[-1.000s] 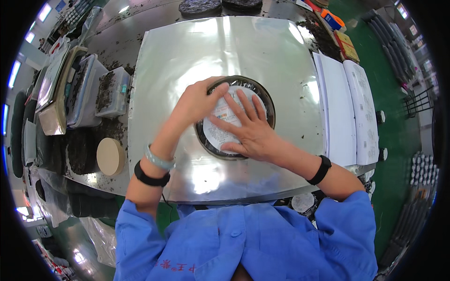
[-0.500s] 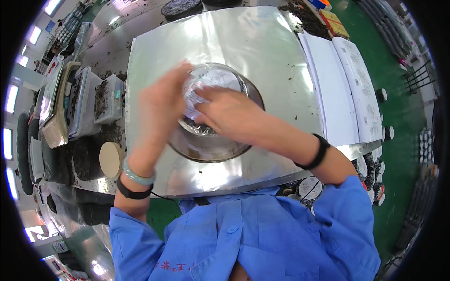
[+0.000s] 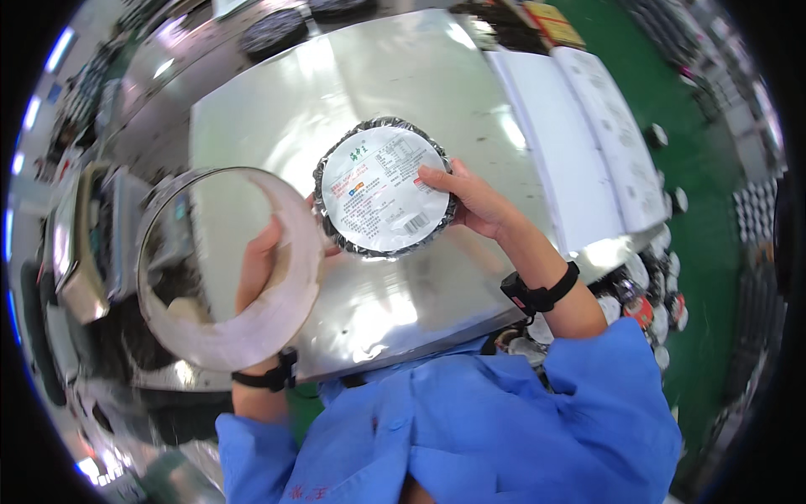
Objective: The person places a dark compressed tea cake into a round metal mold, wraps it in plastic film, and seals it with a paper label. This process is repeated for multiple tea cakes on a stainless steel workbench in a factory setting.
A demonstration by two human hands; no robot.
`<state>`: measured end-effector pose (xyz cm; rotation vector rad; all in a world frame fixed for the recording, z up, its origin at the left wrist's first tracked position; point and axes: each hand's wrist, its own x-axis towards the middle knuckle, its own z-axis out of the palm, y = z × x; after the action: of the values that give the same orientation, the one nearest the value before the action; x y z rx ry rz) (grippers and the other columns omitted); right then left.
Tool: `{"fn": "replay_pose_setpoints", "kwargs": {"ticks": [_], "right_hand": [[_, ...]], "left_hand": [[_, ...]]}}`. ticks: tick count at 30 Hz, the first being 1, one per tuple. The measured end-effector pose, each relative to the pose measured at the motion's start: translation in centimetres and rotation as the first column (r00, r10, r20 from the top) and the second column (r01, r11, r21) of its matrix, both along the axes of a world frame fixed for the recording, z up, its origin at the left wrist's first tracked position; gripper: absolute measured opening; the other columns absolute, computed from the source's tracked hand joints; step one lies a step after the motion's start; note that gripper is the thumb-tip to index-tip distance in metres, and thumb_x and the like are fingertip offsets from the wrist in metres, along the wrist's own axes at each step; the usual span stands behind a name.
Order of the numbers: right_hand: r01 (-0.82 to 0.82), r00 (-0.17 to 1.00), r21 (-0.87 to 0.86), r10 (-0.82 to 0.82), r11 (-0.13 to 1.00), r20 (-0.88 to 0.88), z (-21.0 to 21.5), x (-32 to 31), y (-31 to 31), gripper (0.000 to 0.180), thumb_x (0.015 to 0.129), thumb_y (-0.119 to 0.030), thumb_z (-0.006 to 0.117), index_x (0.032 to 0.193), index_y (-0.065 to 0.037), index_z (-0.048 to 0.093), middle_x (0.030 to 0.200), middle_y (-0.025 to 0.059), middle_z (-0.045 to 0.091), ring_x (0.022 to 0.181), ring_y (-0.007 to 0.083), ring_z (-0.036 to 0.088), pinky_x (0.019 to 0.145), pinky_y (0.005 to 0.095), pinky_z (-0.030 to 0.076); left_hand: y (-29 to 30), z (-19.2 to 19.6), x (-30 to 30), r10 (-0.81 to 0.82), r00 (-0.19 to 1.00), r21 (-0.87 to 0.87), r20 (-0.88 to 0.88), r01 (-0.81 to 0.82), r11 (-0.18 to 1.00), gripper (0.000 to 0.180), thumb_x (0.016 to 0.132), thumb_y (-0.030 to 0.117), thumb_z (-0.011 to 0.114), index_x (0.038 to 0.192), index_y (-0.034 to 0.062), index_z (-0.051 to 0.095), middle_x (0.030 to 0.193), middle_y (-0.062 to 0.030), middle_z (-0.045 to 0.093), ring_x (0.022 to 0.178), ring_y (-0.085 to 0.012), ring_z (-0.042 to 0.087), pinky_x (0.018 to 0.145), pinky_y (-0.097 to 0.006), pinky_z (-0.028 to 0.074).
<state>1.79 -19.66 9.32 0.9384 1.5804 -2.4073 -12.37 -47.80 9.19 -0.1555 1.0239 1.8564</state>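
My right hand [image 3: 480,202] grips a dark round cake [image 3: 386,186] by its right edge, with the thumb on top. Clear film wraps the cake, and a round white printed label covers most of its face. A wide metal ring [image 3: 227,340] is tilted over the left of the table. My left hand [image 3: 262,260] is closed around the ring's right wall, the thumb inside it and the fingers outside. Those fingertips show close to the cake's left edge; whether they touch it I cannot tell.
A shiny metal sheet [image 3: 395,311] covers the tabletop. An open booklet [image 3: 579,143] lies on the right. At left stand a scale-like device [image 3: 80,244] and clear bins. Dark round cakes [image 3: 273,34] lie at the back; several wrapped ones sit below the table's right edge.
The ring has come up off the table and left in my left hand. The labelled cake now shows outside it, held by my right hand. The view has shifted slightly.
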Motion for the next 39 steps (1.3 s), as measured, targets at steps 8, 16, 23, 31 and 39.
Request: {"fn": "replay_pose_setpoints", "kwargs": {"ticks": [8, 16, 23, 31, 39], "right_hand": [[0.930, 0.019, -0.308, -0.865, 0.200, -0.502, -0.2, 10.9, 11.9, 0.057, 0.098, -0.039, 0.062, 0.135, 0.003, 0.050, 0.135, 0.0191, 0.058, 0.115, 0.0258, 0.063, 0.106, 0.0406, 0.051], [-0.142, 0.885, 0.957, 0.465, 0.251, 0.009, -2.7, 3.6, 0.4, 0.079, 0.085, -0.031, 0.078, 0.150, -0.011, 0.037, 0.160, 0.0350, 0.006, 0.131, 0.0487, 0.050, 0.108, 0.0450, 0.044], [0.030, 0.970, 0.928, 0.212, 0.372, -0.116, -3.9, 1.2, -3.2, 0.058, 0.077, -0.028, 0.085, 0.114, -0.007, 0.046, 0.153, 0.0432, 0.014, 0.114, 0.0557, 0.054, 0.097, 0.0502, 0.049], [0.142, 0.912, 0.902, 0.301, 0.407, -0.279, -2.2, 2.8, -3.9, 0.046, 0.073, -0.029, 0.087, 0.092, -0.006, 0.053, 0.157, 0.0346, 0.021, 0.110, 0.0478, 0.059, 0.086, 0.0467, 0.054], [0.216, 0.473, 0.950, 0.827, 0.227, -0.305, -2.1, 3.7, -12.2, 0.046, 0.065, -0.024, 0.086, 0.088, 0.001, 0.055, 0.147, 0.0345, 0.038, 0.112, 0.0385, 0.064, 0.082, 0.0405, 0.059]], "left_hand": [[-2.9, -5.1, -7.0, -0.110, 0.785, -0.264, -0.610, -0.070, 0.962, 0.031, 0.102, 0.022, 0.057, 0.124, -0.0001, 0.061, 0.103, -0.0030, 0.068, 0.091, -0.0100, 0.066, 0.072, -0.027, 0.057], [-2.4, 1.9, 3.2, -0.709, 0.240, -0.637, -0.663, 0.316, 0.703, 0.093, 0.069, 0.003, 0.083, 0.151, 0.0061, 0.038, 0.147, -0.0148, 0.045, 0.098, -0.0213, 0.067, 0.076, -0.031, 0.057], [-18.0, -7.4, 3.1, -0.791, -0.005, -0.736, -0.612, 0.368, 0.568, 0.066, 0.067, 0.002, 0.086, 0.126, 0.0075, 0.057, 0.100, -0.0132, 0.064, 0.085, -0.0239, 0.067, 0.068, -0.031, 0.055], [-12.6, -4.2, 2.0, -0.810, 0.173, -0.787, -0.561, 0.194, 0.586, 0.014, 0.071, -0.006, 0.077, 0.067, 0.0042, 0.069, 0.074, -0.0020, 0.067, 0.067, -0.0173, 0.064, 0.059, -0.030, 0.047], [-8.4, 4.4, -8.1, -0.106, 0.555, -0.189, -0.825, -0.094, 0.977, 0.025, 0.099, 0.019, 0.061, 0.081, 0.0068, 0.050, 0.070, -0.0040, 0.064, 0.065, -0.0137, 0.065, 0.060, -0.023, 0.051]]}}
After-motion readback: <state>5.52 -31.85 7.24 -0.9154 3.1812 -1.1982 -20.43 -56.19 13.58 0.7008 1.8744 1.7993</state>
